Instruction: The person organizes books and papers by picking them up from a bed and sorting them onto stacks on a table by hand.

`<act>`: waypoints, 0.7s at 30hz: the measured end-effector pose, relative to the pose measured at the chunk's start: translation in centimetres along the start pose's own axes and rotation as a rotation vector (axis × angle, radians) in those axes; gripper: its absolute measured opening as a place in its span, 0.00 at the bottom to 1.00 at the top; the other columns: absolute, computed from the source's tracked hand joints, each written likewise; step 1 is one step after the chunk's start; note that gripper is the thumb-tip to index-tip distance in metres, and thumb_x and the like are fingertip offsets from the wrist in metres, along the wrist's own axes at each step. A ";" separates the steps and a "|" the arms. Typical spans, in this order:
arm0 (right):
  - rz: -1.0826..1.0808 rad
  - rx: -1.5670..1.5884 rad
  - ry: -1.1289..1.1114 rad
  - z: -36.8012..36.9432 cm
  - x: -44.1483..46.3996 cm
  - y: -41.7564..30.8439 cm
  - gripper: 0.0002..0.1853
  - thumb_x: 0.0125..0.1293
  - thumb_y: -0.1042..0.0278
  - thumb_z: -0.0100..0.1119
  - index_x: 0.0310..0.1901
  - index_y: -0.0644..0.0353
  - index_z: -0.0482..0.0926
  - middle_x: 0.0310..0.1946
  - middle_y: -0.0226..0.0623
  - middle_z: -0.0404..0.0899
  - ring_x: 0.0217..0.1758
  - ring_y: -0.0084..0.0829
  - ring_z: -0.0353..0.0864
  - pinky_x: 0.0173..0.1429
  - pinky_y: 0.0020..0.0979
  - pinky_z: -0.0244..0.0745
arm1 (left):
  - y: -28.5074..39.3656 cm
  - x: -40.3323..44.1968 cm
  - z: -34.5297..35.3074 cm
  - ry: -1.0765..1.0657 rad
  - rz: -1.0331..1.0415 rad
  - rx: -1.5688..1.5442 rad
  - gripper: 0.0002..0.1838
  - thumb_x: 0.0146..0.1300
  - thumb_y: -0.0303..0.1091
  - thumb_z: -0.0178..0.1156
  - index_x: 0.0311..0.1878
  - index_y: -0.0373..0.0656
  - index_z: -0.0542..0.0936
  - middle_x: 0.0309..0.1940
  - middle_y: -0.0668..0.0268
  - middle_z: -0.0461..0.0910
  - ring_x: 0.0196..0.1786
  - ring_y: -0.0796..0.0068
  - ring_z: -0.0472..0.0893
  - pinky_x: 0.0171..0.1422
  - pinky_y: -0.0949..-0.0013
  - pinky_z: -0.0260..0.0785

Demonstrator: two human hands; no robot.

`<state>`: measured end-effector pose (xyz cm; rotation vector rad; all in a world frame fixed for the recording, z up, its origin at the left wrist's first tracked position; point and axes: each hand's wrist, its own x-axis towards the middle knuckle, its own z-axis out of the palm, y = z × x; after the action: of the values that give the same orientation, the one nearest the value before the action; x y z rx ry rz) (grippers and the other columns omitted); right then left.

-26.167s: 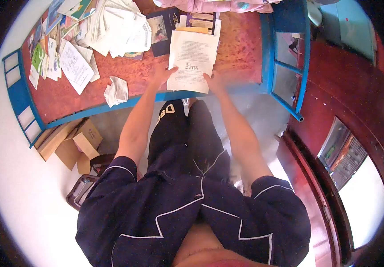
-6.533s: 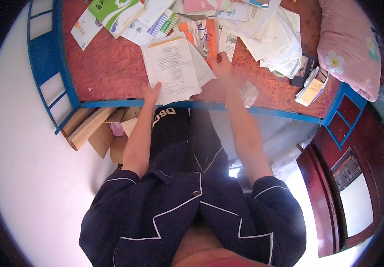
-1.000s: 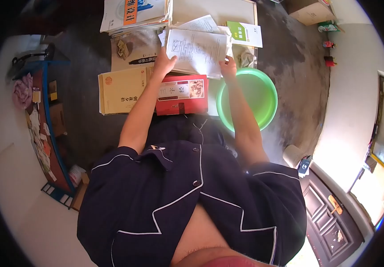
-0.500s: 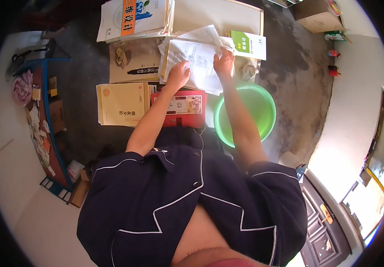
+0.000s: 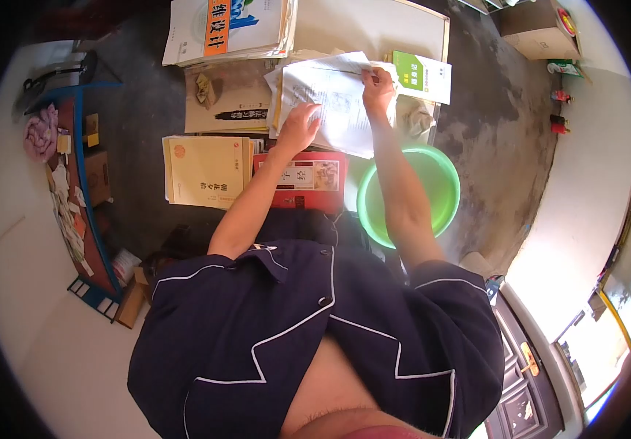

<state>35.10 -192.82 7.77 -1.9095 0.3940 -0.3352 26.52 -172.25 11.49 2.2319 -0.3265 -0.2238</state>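
Note:
Printed white sheets [image 5: 341, 121] lie in a loose pile in the middle of the table. My left hand [image 5: 299, 130] rests at the pile's left side, fingers apart, with nothing visible in it. At the upper right edge, my right hand [image 5: 379, 89] is closed, its thumb and fingers pinching a sheet's edge. A green and white booklet [image 5: 419, 76] lies just right of that hand. Left of the pile is a brown calligraphy book [image 5: 220, 99], and below it a red book [image 5: 308, 192] is partly covered by my left forearm.
A green plastic basin [image 5: 445, 194] stands beside my right forearm. Yellow-covered books [image 5: 202, 172] are stacked at the lower left, and a thick stack of books [image 5: 229, 33] sits at the upper left. Crumpled paper [image 5: 416, 117] lies near the table's right edge.
My right hand has shifted up along the sheets and pinches their upper right edge. My left hand's fingers have loosened. The whole view has moved slightly.

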 end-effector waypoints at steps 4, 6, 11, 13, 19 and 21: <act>-0.015 0.212 0.073 -1.0 -1.2 -3.1 0.06 0.60 0.74 0.63 0.37 0.67 0.79 0.32 0.39 0.76 0.33 0.31 0.79 0.41 0.30 0.75 | -1.1 -0.2 0.5 0.070 0.072 0.049 0.19 0.58 0.28 0.59 0.55 0.40 0.74 0.53 0.52 0.74 0.56 0.51 0.73 0.62 0.58 0.66; 0.003 0.300 0.031 -1.5 -1.6 -4.4 0.06 0.61 0.75 0.62 0.38 0.67 0.78 0.31 0.37 0.77 0.33 0.28 0.79 0.40 0.28 0.75 | -1.2 -0.2 0.6 0.075 0.090 0.052 0.20 0.58 0.28 0.59 0.55 0.40 0.74 0.54 0.52 0.73 0.57 0.51 0.73 0.63 0.58 0.66; 0.076 0.656 0.013 -3.5 -1.6 -7.3 0.04 0.66 0.77 0.55 0.39 0.69 0.75 0.27 0.39 0.80 0.31 0.24 0.79 0.39 0.25 0.76 | -1.4 -0.8 0.6 0.068 0.029 0.049 0.19 0.58 0.28 0.59 0.55 0.39 0.75 0.55 0.53 0.73 0.58 0.53 0.73 0.64 0.59 0.65; 0.084 0.845 0.049 -4.1 -1.5 -7.4 0.03 0.66 0.79 0.53 0.40 0.68 0.74 0.32 0.39 0.80 0.36 0.25 0.79 0.44 0.26 0.75 | -2.0 -1.5 0.3 0.061 0.015 0.030 0.19 0.58 0.28 0.58 0.54 0.39 0.75 0.55 0.53 0.73 0.59 0.53 0.72 0.64 0.60 0.65; 0.088 1.135 -0.072 -7.0 -4.0 -6.2 0.04 0.66 0.80 0.48 0.39 0.63 0.73 0.43 0.43 0.77 0.49 0.33 0.77 0.59 0.34 0.72 | -2.8 -1.8 -0.7 -0.061 -0.128 -0.128 0.18 0.66 0.34 0.53 0.57 0.40 0.74 0.58 0.52 0.73 0.57 0.56 0.76 0.63 0.60 0.68; 0.138 1.111 -0.164 -7.3 -5.4 -4.1 0.06 0.64 0.83 0.47 0.39 0.63 0.73 0.43 0.45 0.77 0.50 0.35 0.77 0.60 0.35 0.72 | -3.6 -1.9 -0.5 0.065 -0.606 -1.024 0.24 0.71 0.44 0.46 0.61 0.35 0.68 0.59 0.50 0.72 0.58 0.56 0.77 0.64 0.57 0.70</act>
<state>27.74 -195.23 13.96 -0.8075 0.1566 -0.2239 25.46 -169.12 9.11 1.2499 0.4412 -0.5018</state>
